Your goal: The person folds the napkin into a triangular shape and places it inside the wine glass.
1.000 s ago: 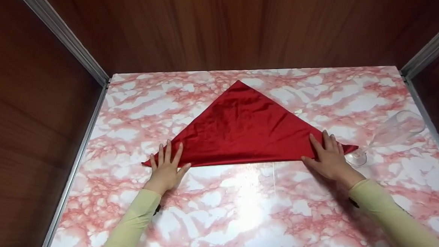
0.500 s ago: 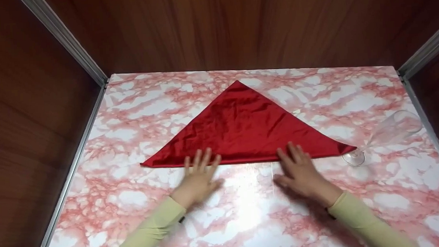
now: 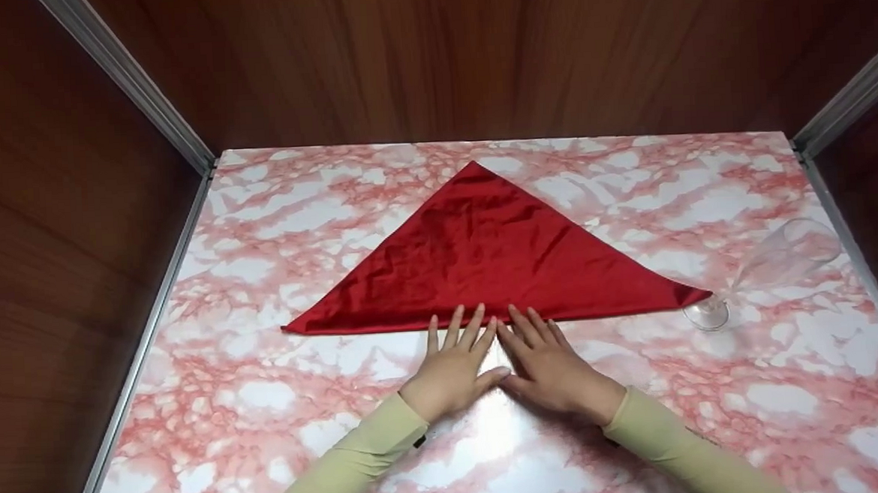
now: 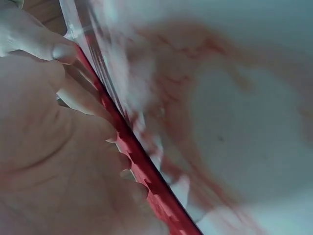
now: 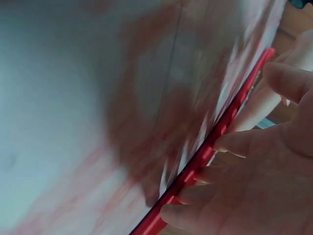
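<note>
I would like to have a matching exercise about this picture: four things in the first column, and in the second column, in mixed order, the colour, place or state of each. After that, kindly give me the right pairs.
Column one
1. red cloth
2. stemmed glass
3. left hand
4. tabletop

Column two
A. marbled in pinkish red and white
B. at the near edge of the red cloth, fingers straight
C. spread out in a triangle
D. transparent, near the right-hand corner of the red cloth

Right pairs: 1-C, 2-D, 3-B, 4-A
</note>
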A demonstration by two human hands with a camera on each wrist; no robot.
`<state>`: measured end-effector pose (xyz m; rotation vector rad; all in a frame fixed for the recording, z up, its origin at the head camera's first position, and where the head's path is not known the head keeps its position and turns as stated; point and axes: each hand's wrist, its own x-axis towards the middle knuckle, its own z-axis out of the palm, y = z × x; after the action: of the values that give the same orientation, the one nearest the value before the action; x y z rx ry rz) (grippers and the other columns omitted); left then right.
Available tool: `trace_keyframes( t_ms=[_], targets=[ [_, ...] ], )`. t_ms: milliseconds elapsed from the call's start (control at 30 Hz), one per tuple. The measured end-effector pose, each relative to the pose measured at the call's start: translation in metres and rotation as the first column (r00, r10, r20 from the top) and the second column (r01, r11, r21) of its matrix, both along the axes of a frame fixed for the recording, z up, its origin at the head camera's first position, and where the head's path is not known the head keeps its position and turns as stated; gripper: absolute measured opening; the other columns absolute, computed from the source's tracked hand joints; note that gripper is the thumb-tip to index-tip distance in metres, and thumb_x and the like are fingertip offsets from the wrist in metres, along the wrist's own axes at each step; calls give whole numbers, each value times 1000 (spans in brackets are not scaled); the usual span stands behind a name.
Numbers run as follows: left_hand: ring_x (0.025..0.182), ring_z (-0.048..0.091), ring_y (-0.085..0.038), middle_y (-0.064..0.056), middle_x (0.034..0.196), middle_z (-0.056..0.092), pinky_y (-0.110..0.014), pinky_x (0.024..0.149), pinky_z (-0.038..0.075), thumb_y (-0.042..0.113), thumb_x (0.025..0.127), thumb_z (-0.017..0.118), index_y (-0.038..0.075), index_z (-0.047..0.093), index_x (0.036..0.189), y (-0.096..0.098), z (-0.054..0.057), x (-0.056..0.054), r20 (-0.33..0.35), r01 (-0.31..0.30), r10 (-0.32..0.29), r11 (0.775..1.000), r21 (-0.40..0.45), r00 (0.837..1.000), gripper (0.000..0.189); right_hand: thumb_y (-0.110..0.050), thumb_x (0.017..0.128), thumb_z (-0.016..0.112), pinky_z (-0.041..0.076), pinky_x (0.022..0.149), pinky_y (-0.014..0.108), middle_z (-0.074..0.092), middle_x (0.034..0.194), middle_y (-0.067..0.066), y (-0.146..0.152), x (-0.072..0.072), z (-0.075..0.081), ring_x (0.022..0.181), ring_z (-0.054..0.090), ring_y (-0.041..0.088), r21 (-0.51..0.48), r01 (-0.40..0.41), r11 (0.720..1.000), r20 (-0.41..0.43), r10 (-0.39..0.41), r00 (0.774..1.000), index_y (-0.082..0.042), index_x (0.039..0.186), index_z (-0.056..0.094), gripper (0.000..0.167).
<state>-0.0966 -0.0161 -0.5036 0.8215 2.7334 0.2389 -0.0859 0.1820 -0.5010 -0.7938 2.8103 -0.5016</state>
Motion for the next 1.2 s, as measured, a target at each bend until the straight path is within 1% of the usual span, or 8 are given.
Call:
trace_keyframes(
  t_ms=[167, 267, 433, 533, 767, 933, 1033, 1200],
  targets=[
    [144, -4, -33, -4, 160, 1, -68, 105, -1, 65, 95, 22, 18, 13, 154, 2, -2, 1, 6, -32, 32, 999, -23, 999, 76, -46, 92, 56, 14, 110, 59, 18, 155, 20, -3, 0, -3, 140, 13, 43, 9, 6, 1000, 4, -6, 1000, -5, 150, 28, 75],
    [144, -4, -33, -3, 160, 2, -69, 104, -1, 66, 95, 24, 19, 13, 154, 0, -4, 2, 4, -51, 51, 999, -14, 999, 76, -46, 92, 56, 14, 110, 59, 18, 155, 19, -1, 1, -4, 141, 13, 42, 14, 14, 1000, -1, -14, 1000, -5, 149, 29, 76],
    [144, -4, -33, -2, 160, 2, -69, 104, -2, 69, 93, 27, 19, 14, 154, -6, -7, 2, -1, -61, 61, 998, 14, 998, 80, -48, 92, 57, 13, 110, 59, 19, 155, 19, 3, 1, -5, 141, 12, 42, 14, 27, 1000, -6, -27, 1000, -4, 148, 31, 76],
    [144, -3, -33, -3, 160, 2, -70, 104, -2, 69, 92, 29, 19, 14, 154, -14, -8, 2, -9, -60, 61, 998, 15, 998, 81, -48, 92, 58, 13, 110, 60, 17, 156, 19, 6, 2, -4, 141, 11, 41, 4, 39, 999, 12, -40, 999, -4, 149, 30, 77],
    [143, -4, -35, -5, 160, -1, -70, 103, -3, 69, 91, 33, 20, 9, 155, -42, -9, 2, -18, -84, 85, 996, 14, 996, 84, -46, 91, 60, 14, 109, 62, 14, 157, 17, 19, 5, -4, 142, 10, 38, -14, 89, 996, 37, -89, 995, -4, 150, 27, 80],
    [143, -5, -35, -6, 160, -5, -70, 104, -4, 69, 91, 32, 20, 6, 155, -67, -11, 3, -14, -135, 135, 991, 5, 991, 84, -45, 91, 61, 13, 108, 62, 14, 156, 17, 34, 9, -6, 142, 11, 38, -26, 120, 992, 23, -120, 993, -2, 149, 28, 79],
    [143, -7, -36, -8, 159, -5, -69, 104, -5, 69, 91, 33, 20, 7, 155, -84, -12, 3, -5, -193, 193, 981, 23, 981, 85, -45, 91, 60, 12, 108, 63, 13, 156, 18, 48, 11, -6, 142, 10, 39, -23, 151, 988, 18, -151, 988, -1, 149, 27, 79],
    [142, -8, -39, -12, 159, -3, -69, 104, -3, 67, 90, 41, 19, 11, 155, -113, -14, 3, 5, -301, 302, 950, 77, 953, 85, -48, 93, 55, 8, 107, 66, 10, 156, 22, 76, 12, -6, 141, 8, 42, -16, 220, 975, 41, -220, 975, 0, 149, 25, 80]
  ],
)
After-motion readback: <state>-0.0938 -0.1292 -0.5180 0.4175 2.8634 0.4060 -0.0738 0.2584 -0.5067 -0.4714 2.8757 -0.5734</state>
